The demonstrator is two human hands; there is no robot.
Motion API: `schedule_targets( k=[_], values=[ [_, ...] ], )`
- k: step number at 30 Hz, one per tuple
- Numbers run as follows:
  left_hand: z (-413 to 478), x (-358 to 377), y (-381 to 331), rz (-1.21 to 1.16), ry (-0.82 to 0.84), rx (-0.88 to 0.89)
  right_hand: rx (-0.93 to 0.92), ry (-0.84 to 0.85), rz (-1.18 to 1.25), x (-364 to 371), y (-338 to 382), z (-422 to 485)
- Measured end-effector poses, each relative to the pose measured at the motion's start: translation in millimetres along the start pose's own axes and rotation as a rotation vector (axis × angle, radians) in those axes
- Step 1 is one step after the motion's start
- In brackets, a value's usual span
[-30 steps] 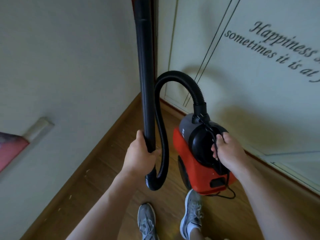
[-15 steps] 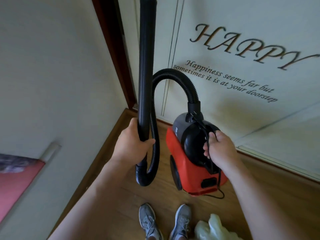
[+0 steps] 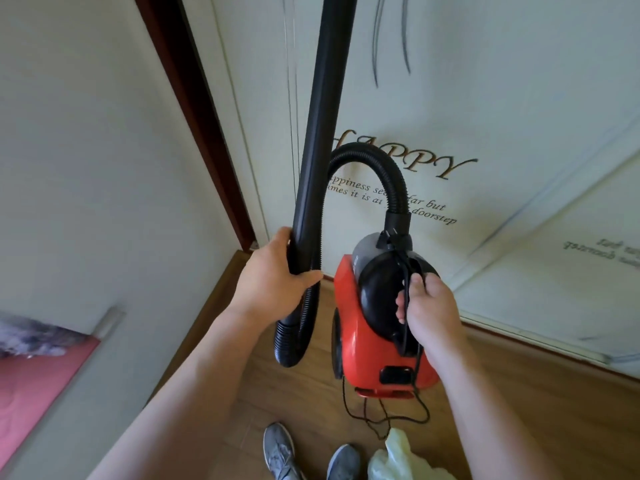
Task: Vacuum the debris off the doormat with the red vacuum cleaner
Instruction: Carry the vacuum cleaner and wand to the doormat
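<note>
The red vacuum cleaner (image 3: 360, 341) with its black top hangs above the wooden floor, carried by my right hand (image 3: 429, 317), whose fingers curl round its black handle and a loop of cord. My left hand (image 3: 273, 282) grips the lower end of the long black wand (image 3: 322, 116), which points straight up and out of the top of the frame. The ribbed black hose (image 3: 377, 164) arches from the vacuum's top down past my left hand. No doormat is in view.
A white wall stands on the left, with a dark red door frame (image 3: 194, 116) beside a pale door lettered "HAPPY". My grey shoes (image 3: 280, 452) stand on the wooden floor (image 3: 536, 410). A pale green plastic bag (image 3: 398, 459) lies by my right foot. A pink-red object (image 3: 31, 372) leans at the left.
The view has tilted up and the door lettering has come closer. Both hands keep their hold, and the vacuum's cord now dangles below it.
</note>
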State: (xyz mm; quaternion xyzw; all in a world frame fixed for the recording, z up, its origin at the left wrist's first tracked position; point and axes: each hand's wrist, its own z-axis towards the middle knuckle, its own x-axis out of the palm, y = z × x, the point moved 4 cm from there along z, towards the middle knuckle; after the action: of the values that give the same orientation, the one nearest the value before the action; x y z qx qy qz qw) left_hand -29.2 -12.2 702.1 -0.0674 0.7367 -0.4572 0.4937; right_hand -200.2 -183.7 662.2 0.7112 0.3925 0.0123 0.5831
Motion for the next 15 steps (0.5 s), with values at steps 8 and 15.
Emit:
schedule_targets(
  k=[8, 15],
  values=[
    [-24, 3, -69, 0.006, 0.038, 0.117, -0.041, -0.121, 0.148, -48, 23, -26],
    [-15, -4, -102, 0.001, 0.093, 0.261, -0.041, -0.257, 0.202, -71, 38, -40]
  ],
)
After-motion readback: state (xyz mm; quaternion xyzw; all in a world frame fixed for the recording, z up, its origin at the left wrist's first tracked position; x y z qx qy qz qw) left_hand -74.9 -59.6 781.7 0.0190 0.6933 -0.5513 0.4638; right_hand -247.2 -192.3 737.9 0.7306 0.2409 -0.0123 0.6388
